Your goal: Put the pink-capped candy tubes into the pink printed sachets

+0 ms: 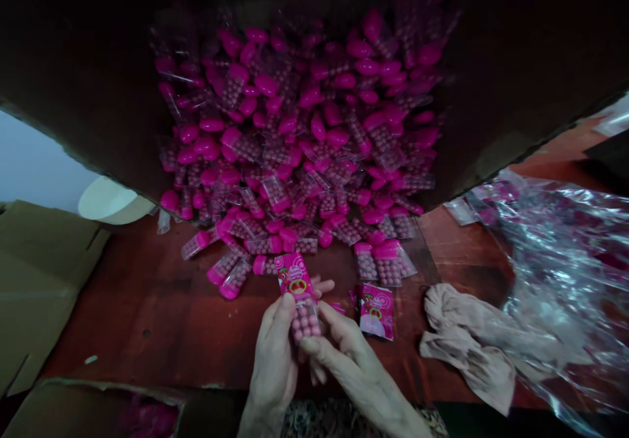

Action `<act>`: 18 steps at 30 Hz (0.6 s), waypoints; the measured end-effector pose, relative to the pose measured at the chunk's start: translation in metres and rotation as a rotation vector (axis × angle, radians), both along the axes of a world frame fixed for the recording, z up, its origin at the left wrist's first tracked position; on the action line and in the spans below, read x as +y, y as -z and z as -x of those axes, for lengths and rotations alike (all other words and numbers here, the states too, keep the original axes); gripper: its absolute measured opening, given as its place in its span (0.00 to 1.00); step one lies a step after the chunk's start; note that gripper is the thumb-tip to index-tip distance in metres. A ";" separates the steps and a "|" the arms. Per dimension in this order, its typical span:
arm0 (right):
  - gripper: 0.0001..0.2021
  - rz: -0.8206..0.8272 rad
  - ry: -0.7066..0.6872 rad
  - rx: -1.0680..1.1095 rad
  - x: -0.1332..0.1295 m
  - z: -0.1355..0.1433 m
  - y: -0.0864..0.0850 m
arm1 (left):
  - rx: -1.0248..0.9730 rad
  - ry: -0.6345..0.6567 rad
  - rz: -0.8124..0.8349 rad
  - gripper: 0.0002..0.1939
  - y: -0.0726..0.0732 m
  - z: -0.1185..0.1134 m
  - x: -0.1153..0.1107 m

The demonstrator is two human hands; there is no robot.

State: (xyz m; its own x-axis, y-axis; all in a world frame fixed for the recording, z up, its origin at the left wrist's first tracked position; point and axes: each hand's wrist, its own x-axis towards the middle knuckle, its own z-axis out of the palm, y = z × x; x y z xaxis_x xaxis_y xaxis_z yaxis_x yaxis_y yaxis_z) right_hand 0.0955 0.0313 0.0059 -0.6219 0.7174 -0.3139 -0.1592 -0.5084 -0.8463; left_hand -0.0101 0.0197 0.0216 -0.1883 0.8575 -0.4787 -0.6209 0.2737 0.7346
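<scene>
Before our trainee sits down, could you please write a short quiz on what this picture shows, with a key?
1. True or false: the clear pack of pink balls is between the left hand and the right hand.
2. Which of these lies nearest the crumpled pale cloth?
A) the white bowl
B) the pink printed packaging
C) the brown cardboard
3. Fill in: the clear plastic wrapping lies on the ____ side of the picture.

Key: 1. True. 2. B. 3. Right.
</scene>
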 end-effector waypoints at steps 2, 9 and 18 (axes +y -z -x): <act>0.15 -0.061 0.038 -0.048 -0.002 0.000 -0.001 | -0.006 -0.014 0.019 0.20 0.000 -0.004 -0.004; 0.18 -0.062 0.071 -0.207 -0.010 -0.004 0.002 | 0.016 -0.013 0.072 0.20 0.005 -0.015 -0.019; 0.20 0.128 0.080 0.047 -0.004 0.006 0.008 | 0.162 0.077 0.056 0.23 0.015 -0.020 -0.025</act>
